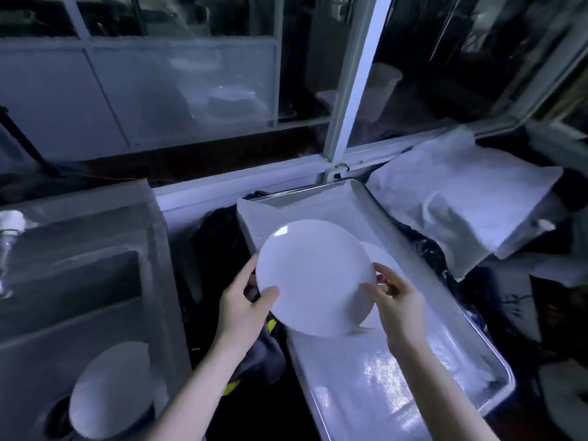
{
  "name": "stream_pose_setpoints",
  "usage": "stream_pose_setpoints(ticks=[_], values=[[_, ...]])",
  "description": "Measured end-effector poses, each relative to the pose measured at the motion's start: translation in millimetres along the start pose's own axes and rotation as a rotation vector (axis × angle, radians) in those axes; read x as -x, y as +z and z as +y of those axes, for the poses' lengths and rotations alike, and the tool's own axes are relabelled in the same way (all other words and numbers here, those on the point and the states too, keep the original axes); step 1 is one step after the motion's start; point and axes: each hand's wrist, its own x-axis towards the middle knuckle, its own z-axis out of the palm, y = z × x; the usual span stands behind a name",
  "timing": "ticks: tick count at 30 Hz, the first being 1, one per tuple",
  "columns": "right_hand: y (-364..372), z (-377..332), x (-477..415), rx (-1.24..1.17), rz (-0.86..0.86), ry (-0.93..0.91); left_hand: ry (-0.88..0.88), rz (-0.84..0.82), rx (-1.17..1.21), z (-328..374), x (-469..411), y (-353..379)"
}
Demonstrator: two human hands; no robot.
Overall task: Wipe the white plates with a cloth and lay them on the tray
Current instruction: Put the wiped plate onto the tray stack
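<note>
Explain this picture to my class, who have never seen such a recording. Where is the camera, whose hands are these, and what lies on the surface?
There is no machine here. A person works with bare hands, and the single picture comes from a camera worn on the head, looking forward and down. The left hand and right hand grip a white plate by opposite edges, over a tray. A second plate lies on the tray, partly hidden behind the held one. More plates sit at the lower left. White cloths lie to the right of the tray, below a window. No cloth shows in either hand.
</note>
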Motion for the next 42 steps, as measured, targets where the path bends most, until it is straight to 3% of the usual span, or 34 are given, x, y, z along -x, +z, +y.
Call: stream_pose_setpoints(ticks=[5, 13, 42], values=[[-42, 29, -36, -0.004, 0.136, 0.057, -0.017, -0.134, -0.073, -11, -20, 63], [-56, 75, -72, 0.049, 0.196, 0.196, -0.081, -0.282, -0.260, -28, -53, 109], [-49, 93, -71, 0.290, 0.249, 0.182, -0.240, -0.257, -0.397, -58, -52, 121]])
